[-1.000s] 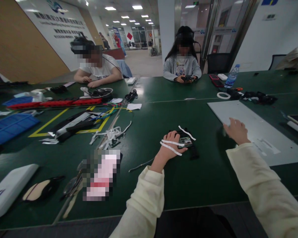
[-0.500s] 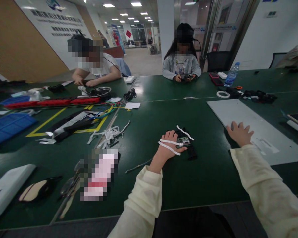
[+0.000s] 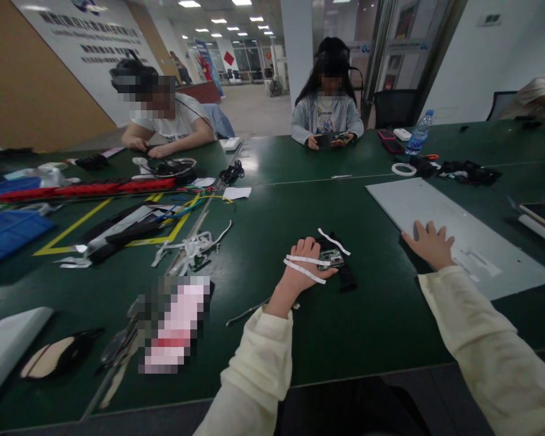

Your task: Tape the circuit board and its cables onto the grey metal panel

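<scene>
The person's left hand (image 3: 302,263) lay palm down over the left part of a small circuit board (image 3: 330,258) on the dark green table (image 3: 345,339); its fingers were close together and gently bent, and its thumb reached to the right along the board's near side; whether it gripped the board or merely covered it, I could not tell. Two white strips (image 3: 306,271) ran across the back of that hand (the upper one ended on the board); a third strip (image 3: 334,241) slanted past the board's far right corner, and a black piece (image 3: 347,280) stuck out at the near right.

The right hand (image 3: 430,244) was open wide, palm down, its fingers fanned apart and nothing visible in its grasp; it was over the left edge of a pale flat panel (image 3: 463,233), though contact could not be made out; lighter patches (image 3: 484,261) showed on the panel just beside the wrist.

To the left of the left hand, well apart from it, lay a heap of white strips (image 3: 194,249); nearer the person was a phone-shaped pink item (image 3: 177,327), blurred over; a thin cord (image 3: 245,314) stretched between that item and the left wrist. Beyond the panel stood a water bottle (image 3: 419,134), with a white ring (image 3: 404,169) nearer.
</scene>
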A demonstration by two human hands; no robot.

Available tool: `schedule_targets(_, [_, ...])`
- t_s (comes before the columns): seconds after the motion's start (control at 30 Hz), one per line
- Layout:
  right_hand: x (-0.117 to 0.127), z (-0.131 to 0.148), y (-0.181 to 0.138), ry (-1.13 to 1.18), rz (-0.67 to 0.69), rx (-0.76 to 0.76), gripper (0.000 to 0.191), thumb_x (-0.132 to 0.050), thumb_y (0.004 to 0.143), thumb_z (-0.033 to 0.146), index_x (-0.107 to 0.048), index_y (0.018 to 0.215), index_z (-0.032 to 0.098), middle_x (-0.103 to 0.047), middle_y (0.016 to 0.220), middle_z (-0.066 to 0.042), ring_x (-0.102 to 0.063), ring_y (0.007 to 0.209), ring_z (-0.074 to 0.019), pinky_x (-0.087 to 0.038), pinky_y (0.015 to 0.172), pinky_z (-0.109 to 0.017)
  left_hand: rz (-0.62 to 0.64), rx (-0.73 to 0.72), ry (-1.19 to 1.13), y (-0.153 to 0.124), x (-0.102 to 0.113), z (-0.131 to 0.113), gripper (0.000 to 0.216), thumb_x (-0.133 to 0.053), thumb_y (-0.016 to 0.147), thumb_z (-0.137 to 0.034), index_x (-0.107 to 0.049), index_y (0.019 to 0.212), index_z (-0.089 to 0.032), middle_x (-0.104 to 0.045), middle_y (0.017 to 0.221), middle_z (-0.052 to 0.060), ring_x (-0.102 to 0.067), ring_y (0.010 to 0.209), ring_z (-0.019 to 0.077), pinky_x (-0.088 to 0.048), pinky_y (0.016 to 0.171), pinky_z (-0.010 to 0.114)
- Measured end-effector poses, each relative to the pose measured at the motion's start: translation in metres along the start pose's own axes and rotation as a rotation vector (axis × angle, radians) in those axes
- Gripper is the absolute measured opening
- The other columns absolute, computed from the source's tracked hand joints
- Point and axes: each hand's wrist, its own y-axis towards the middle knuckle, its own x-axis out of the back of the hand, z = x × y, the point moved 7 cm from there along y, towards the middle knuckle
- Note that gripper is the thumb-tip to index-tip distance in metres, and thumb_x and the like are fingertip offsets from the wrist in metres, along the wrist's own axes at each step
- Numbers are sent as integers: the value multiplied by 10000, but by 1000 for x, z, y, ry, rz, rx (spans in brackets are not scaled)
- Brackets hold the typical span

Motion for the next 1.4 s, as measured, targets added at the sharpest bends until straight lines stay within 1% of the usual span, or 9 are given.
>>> schedule_targets(0.23, [0, 14, -13, -24, -6, 111, 739, -205, 862, 698, -342, 1428, 242, -300, 1470, -158, -236, 1316, -467, -241, 970, -669, -59, 17, 21, 2, 12, 1, 529, -623, 743, -605, -542, 1025, -165, -516, 1091, 101, -487, 1001, 270, -420, 844, 411])
schedule_targets(0.4, [4, 30, -28, -45, 2, 205, 730, -231, 866, 684, -359, 1422, 229, -307, 1467, -158, -275, 1294, -460, -273, 965, -653, -102, 12, 21, 2, 22, 4, 503, -624, 749, -593, -543, 1011, -172, -525, 1080, 103, -493, 994, 273, -411, 830, 407])
schedule_targets(0.57, [8, 47, -45, -28, 17, 325, 700, -253, 883, 640, -327, 1448, 233, -299, 1484, -150, -271, 1308, -444, -267, 982, -650, -123, 26, 22, 4, 31, 7, 501, -641, 745, -574, -541, 1027, -172, -534, 1075, 102, -495, 1006, 280, -410, 832, 408])
schedule_targets(0.87, [18, 72, -78, 1, 43, 534, 686, -315, 889, 582, -309, 1468, 215, -275, 1516, -143, -217, 1350, -454, -249, 1008, -650, -182, 64, 53, 7, 42, 15, 521, -636, 733, -598, -552, 1014, -167, -543, 1064, 116, -500, 990, 297, -415, 816, 422])
schedule_targets(1.07, [32, 99, -114, 52, 139, 760, 703, -349, 890, 587, -250, 1493, 238, -192, 1561, -87, -160, 1403, -386, -200, 1087, -586, -225, 75, 56, 10, 53, 16, 516, -586, 762, -615, -551, 1002, -160, -549, 1044, 125, -500, 970, 300, -415, 797, 426])
schedule_targets(1.3, [48, 121, -144, 108, 254, 925, 767, -390, 870, 622, -209, 1507, 236, -122, 1576, -83, -64, 1428, -368, -119, 1118, -574, -245, 54, 32, 11, 66, 10, 488, -610, 756, -597, -537, 990, -175, -552, 1032, 110, -507, 971, 295, -415, 809, 415])
schedule_targets(1.4, [56, 127, -154, 147, 311, 1014, 773, -413, 866, 614, -205, 1509, 237, -118, 1577, -83, -43, 1432, -357, -104, 1123, -568, -249, 37, 26, 10, 70, 7, 494, -618, 750, -600, -535, 986, -174, -553, 1033, 111, -510, 975, 297, -415, 817, 414])
